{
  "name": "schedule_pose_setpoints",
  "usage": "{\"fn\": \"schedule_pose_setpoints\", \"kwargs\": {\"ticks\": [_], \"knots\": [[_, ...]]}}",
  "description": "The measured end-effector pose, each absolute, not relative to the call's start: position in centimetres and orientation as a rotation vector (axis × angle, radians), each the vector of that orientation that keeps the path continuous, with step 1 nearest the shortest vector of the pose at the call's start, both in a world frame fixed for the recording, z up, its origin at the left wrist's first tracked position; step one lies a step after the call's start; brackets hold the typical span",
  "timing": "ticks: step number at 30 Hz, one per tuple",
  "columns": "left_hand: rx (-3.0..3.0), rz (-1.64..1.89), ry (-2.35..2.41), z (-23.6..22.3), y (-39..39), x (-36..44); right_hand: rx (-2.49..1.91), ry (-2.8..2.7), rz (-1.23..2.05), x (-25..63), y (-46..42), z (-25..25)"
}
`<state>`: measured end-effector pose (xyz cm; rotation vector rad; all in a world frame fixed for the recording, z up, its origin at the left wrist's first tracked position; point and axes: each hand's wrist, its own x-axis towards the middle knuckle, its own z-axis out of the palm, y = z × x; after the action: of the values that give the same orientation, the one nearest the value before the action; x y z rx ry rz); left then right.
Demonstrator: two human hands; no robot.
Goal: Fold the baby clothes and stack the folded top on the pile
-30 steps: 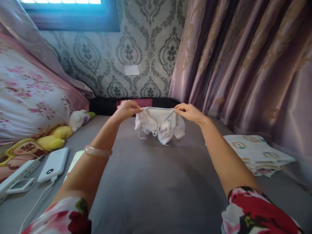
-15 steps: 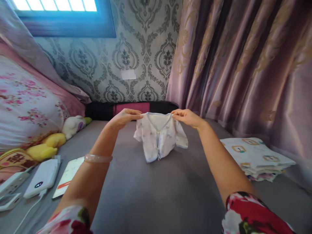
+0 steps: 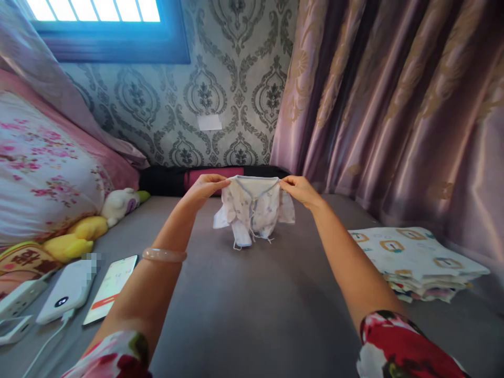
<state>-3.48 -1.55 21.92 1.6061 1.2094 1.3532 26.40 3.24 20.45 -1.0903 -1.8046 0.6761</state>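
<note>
Small shirt: our left hand and right hand pinch its shoulders between fingers and thumb (sleeves drooping). We should pull evenly

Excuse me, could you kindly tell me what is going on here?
A person holds a small white top by its shoulders with both hands, the left hand at one side of the neckline and the right hand at the other. It hangs spread between them over a gray sheet, its ties dangling. A stack of patterned cloths lies at the right; a phone and power bank lie at the left.
</note>
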Motion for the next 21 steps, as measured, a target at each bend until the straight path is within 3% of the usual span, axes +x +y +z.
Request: {"fn": "schedule_pose_setpoints", "kwargs": {"ticks": [12, 21], "knots": [[1.505, 1.582, 1.24, 20.9, -2.1, -2.1, -1.154, -1.783, 0.281, 24.3, 2.8, 19.5], [1.751, 1.498, 1.433, 25.2, -8.4, -3.2, -1.009, -1.712, 0.934, 25.8, -1.1, 22.5]]}}
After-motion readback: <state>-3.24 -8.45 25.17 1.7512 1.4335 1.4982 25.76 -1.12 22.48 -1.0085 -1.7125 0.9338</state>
